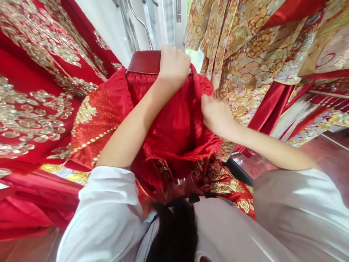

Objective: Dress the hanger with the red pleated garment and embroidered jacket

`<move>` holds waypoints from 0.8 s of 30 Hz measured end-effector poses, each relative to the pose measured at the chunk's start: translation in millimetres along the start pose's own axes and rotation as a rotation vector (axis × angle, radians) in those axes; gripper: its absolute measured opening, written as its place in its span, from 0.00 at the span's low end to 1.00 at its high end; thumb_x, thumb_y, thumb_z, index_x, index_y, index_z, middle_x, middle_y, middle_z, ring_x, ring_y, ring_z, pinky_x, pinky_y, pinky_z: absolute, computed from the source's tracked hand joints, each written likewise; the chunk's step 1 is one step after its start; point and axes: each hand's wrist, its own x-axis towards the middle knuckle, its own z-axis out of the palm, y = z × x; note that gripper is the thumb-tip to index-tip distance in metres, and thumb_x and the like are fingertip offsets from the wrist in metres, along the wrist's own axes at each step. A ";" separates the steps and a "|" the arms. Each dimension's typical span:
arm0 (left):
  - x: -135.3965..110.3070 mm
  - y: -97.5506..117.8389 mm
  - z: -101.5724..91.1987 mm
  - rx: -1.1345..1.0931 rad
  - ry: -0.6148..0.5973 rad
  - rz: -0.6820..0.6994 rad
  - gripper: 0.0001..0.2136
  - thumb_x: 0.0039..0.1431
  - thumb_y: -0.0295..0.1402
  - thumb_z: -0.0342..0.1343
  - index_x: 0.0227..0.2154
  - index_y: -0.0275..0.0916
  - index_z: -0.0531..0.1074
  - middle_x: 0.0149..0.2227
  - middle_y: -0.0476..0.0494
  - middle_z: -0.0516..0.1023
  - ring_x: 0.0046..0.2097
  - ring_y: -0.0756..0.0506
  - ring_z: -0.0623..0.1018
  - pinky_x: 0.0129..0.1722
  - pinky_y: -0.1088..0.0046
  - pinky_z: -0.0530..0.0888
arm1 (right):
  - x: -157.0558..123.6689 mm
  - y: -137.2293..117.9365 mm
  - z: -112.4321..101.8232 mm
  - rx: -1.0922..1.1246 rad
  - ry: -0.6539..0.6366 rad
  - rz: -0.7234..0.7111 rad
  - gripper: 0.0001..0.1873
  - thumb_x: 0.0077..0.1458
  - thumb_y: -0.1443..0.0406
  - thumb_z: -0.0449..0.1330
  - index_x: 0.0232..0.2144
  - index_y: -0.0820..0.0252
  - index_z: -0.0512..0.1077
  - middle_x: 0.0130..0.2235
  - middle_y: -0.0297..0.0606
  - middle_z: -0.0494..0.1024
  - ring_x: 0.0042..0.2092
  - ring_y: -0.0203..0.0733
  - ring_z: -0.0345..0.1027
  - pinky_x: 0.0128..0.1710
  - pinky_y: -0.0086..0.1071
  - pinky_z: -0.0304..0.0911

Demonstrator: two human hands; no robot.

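A red garment [174, 127] with gold embroidery hangs in front of me, its dark red collar [143, 62] at the top. My left hand [173, 67] is closed in a fist around the garment's top edge beside the collar. My right hand [215, 114] pinches the red lining fabric on the garment's right side, fingers closed on it. Both arms wear short white sleeves. The lower embroidered hem [226, 185] bunches near my chest.
More red robes with silver-gold embroidery [35, 102] hang at the left. Gold-patterned robes [245, 54] hang at the right. A white window frame [163, 22] stands behind. Reddish floor [327, 156] shows at the right.
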 end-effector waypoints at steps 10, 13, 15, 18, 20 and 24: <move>-94.4 -83.5 -44.9 -0.205 0.194 -0.021 0.21 0.60 0.39 0.43 0.50 0.37 0.71 0.47 0.43 0.72 0.55 0.38 0.70 0.57 0.62 0.63 | 35.0 54.1 90.9 0.751 0.364 -0.065 0.16 0.59 0.59 0.50 0.43 0.61 0.70 0.44 0.46 0.76 0.45 0.47 0.70 0.50 0.43 0.64; -123.9 -106.7 -35.4 -0.148 0.041 -0.233 0.22 0.60 0.45 0.37 0.38 0.36 0.72 0.32 0.47 0.68 0.42 0.43 0.73 0.47 0.65 0.67 | 44.0 43.5 109.1 0.902 0.214 -0.120 0.18 0.53 0.57 0.57 0.43 0.62 0.69 0.47 0.46 0.74 0.49 0.47 0.68 0.53 0.42 0.63; -133.8 -113.2 -26.8 -0.154 0.032 -0.345 0.21 0.61 0.47 0.37 0.28 0.36 0.68 0.25 0.48 0.63 0.33 0.48 0.70 0.39 0.72 0.65 | 46.1 36.0 114.9 1.031 0.084 -0.114 0.18 0.53 0.53 0.56 0.39 0.61 0.68 0.41 0.43 0.75 0.43 0.43 0.69 0.46 0.39 0.66; -136.9 -115.6 -19.2 -0.207 0.081 -0.386 0.20 0.61 0.47 0.40 0.23 0.37 0.62 0.22 0.49 0.60 0.28 0.51 0.62 0.32 0.75 0.58 | 45.4 47.9 102.7 1.108 0.003 -0.117 0.20 0.53 0.48 0.55 0.30 0.60 0.67 0.26 0.33 0.68 0.27 0.36 0.60 0.31 0.33 0.63; -134.6 -117.7 -16.6 -0.232 0.057 -0.356 0.19 0.61 0.46 0.41 0.22 0.37 0.60 0.21 0.49 0.60 0.27 0.51 0.59 0.30 0.75 0.56 | 47.9 74.1 81.8 1.033 0.101 -0.137 0.21 0.49 0.48 0.60 0.23 0.59 0.65 0.21 0.29 0.59 0.24 0.33 0.52 0.29 0.31 0.58; -126.8 -126.3 -6.9 -0.308 0.053 -0.294 0.19 0.61 0.44 0.41 0.20 0.37 0.56 0.21 0.51 0.57 0.28 0.52 0.58 0.31 0.76 0.56 | 79.0 131.6 41.0 0.964 0.299 -0.097 0.25 0.50 0.51 0.62 0.15 0.58 0.58 0.18 0.27 0.49 0.24 0.30 0.44 0.31 0.30 0.53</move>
